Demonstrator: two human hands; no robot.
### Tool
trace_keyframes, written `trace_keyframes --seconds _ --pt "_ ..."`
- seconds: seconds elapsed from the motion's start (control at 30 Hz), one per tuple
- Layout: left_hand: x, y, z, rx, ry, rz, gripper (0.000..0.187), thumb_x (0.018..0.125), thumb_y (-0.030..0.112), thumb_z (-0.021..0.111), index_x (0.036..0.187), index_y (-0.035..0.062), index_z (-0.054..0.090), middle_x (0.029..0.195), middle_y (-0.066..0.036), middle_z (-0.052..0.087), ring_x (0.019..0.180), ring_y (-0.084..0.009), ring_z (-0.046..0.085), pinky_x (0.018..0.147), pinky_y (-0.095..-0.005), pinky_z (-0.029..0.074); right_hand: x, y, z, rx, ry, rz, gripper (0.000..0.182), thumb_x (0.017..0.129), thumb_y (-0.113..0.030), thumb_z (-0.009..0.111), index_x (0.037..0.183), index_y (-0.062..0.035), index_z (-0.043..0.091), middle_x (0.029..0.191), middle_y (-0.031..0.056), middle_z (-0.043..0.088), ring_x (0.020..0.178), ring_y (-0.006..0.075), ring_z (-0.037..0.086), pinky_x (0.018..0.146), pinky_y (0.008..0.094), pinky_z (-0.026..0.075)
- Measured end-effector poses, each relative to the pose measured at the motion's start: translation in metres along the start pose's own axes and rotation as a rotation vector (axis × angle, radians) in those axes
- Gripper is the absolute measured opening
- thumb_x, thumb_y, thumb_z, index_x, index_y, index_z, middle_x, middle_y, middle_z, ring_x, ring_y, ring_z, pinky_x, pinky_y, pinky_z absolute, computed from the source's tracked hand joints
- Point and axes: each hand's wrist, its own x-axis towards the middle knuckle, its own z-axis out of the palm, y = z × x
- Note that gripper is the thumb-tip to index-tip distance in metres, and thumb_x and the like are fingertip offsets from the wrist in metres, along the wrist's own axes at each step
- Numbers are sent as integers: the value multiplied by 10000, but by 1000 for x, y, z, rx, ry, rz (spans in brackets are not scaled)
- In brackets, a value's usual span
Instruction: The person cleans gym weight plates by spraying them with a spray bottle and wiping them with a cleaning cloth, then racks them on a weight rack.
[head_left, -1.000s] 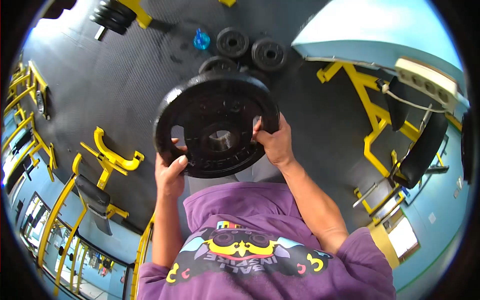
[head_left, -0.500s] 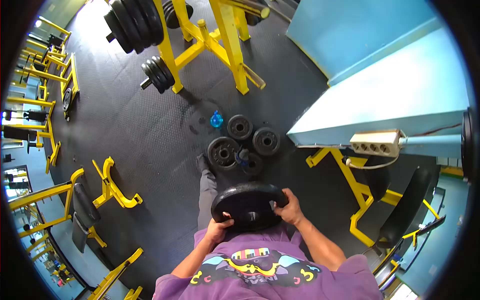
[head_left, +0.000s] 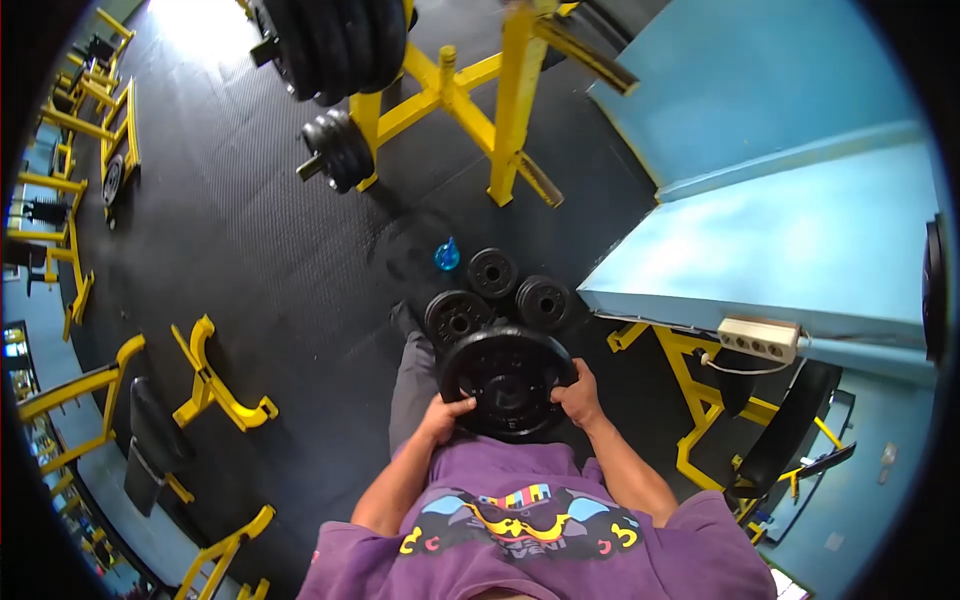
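Observation:
A large black weight plate (head_left: 507,360) is held in front of my waist, its broad face turned up toward me. My left hand (head_left: 443,416) grips its left rim, with the thumb lying over the face. On the opposite side, my right hand (head_left: 578,396) is closed on the right rim. Beyond the held plate, smaller black plates lie on the dark floor: a left one (head_left: 455,312), a far one (head_left: 491,272) and a right one (head_left: 543,302). The held plate overlaps the left one in view. A blue bottle (head_left: 447,256) stands just past them.
Ahead rises a yellow plate rack (head_left: 508,120) loaded with black plates (head_left: 338,150). A pale blue ledge (head_left: 760,270) with a power strip (head_left: 758,340) juts in from the right. Yellow gym benches (head_left: 690,400) flank me, and a yellow stand (head_left: 215,385) is at left.
Both hands have moved the held plate forward, away from my body, and tipped it so its face shows more fully. The view has shifted, bringing the rack closer.

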Motion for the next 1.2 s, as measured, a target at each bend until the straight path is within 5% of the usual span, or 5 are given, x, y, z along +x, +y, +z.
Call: trace_keyframes --seconds 0.43,0.77,0.9,1.1,1.2 --pt "-29 207 -19 269 65 167 495 771 130 818 1194 68 567 995 -9 611 923 -156 577 889 -310 448 -1 -122 111 292 132 10 342 633 43 665 947 -34 553 783 8 575 693 113 565 629 279 495" --pt "-27 186 -25 -198 115 64 369 895 449 700 1040 128 589 875 -11 619 817 -159 608 735 -348 515 8 -141 105 -49 37 -91 353 624 -31 668 956 -4 553 810 56 609 745 165 591 726 304 490" --pt "7 195 -98 -242 -14 -122 556 886 615 592 1165 135 625 1048 -15 651 1062 -204 595 1012 -467 414 32 -160 161 -199 72 -113 384 602 -22 675 966 -5 555 805 66 604 735 177 590 702 310 490" --pt "53 303 -195 -296 96 -153 464 880 553 671 1075 134 629 887 -5 640 788 -135 605 749 -343 515 70 -222 312 -365 188 -120 400 570 -16 696 941 -19 548 789 41 589 709 145 573 681 307 498" --pt "51 397 -239 -203 234 -145 517 887 563 658 1160 126 615 973 -40 666 869 -150 615 836 -360 508 112 -252 403 -405 167 -121 392 594 -11 696 949 -22 530 789 16 580 687 130 558 654 294 494"
